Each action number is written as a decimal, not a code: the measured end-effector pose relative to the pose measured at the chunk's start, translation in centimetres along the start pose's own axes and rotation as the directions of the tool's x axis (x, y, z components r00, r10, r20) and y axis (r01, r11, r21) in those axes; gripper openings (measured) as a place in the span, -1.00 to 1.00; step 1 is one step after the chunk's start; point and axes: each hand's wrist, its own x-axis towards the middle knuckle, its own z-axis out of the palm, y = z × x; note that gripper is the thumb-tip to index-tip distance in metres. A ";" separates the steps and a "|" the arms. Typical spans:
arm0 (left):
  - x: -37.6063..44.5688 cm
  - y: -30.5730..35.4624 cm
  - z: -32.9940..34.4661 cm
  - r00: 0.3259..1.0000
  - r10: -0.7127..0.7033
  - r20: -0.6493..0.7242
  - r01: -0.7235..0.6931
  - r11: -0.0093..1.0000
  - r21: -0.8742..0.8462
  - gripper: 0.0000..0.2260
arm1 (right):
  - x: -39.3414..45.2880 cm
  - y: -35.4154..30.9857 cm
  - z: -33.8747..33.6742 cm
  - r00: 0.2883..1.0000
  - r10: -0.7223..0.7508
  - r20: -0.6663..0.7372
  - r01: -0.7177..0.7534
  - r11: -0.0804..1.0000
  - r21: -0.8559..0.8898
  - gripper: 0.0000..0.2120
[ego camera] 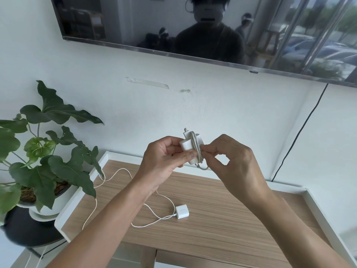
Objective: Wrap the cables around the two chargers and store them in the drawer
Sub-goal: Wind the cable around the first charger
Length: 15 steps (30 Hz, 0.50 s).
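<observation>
I hold a white charger [188, 146] up in front of the wall, above the cabinet top. Its white cable [198, 149] is wound around its body, with a short end hanging below. My left hand [164, 161] grips the charger from the left, thumb on its face. My right hand [231, 161] pinches the wound cable at the charger's right side. A second white charger [182, 211] lies on the wooden cabinet top [222, 219], its long cable [116, 175] trailing loose to the left and off the edge. No drawer shows open.
A potted plant [44, 151] with large green leaves stands on a black stand left of the cabinet. A wall-mounted TV [193, 26] hangs above, with a black cord [301, 132] running down the wall at right. The cabinet has a raised white rim [318, 209].
</observation>
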 end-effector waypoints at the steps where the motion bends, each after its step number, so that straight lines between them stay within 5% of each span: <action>1: 0.0 0.0 0.0 1.000 -0.002 -0.002 0.002 1.000 -0.001 -0.76 | 0.0 0.0 0.0 1.000 -0.014 -0.004 0.014 1.000 -0.017 -0.93; 15: 0.2 -0.6 -0.1 0.999 -0.036 -0.015 0.035 0.996 -0.080 -0.63 | -0.3 0.0 0.0 0.996 0.078 0.050 -0.082 0.992 0.096 -0.78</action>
